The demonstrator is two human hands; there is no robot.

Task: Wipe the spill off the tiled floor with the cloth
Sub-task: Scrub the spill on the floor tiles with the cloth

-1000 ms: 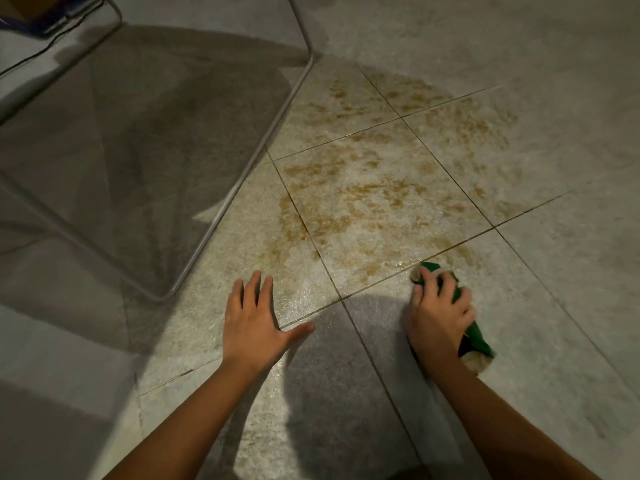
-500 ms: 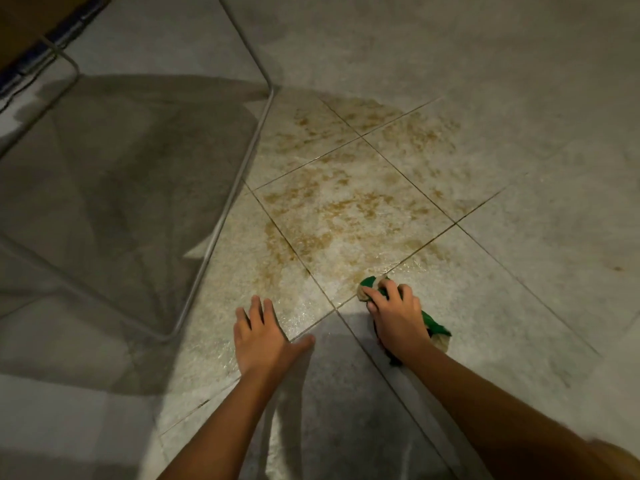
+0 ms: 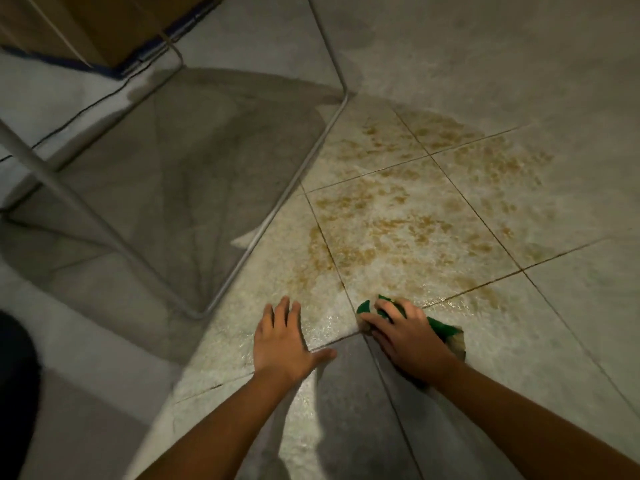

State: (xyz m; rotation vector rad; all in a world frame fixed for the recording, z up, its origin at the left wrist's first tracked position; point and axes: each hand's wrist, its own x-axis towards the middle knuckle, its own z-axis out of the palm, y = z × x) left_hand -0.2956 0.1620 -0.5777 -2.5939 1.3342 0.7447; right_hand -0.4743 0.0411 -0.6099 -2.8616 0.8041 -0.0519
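Leftward since before, the right hand (image 3: 405, 336) presses the green cloth (image 3: 441, 329) at the brown spill's (image 3: 408, 220) near edge. Left hand (image 3: 282, 341) lies flat, empty, on the tiled floor (image 3: 571, 323)

Two hands: left hand (image 3: 282, 344), right hand (image 3: 408, 337); one green cloth (image 3: 441, 329); one brown spill (image 3: 408, 216); one metal frame (image 3: 294, 188); one cardboard box (image 3: 104, 26).

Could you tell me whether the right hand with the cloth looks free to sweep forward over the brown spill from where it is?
Probably yes. The right hand presses the cloth at the spill's near edge, with bare tile ahead. The metal frame lies off to the left.
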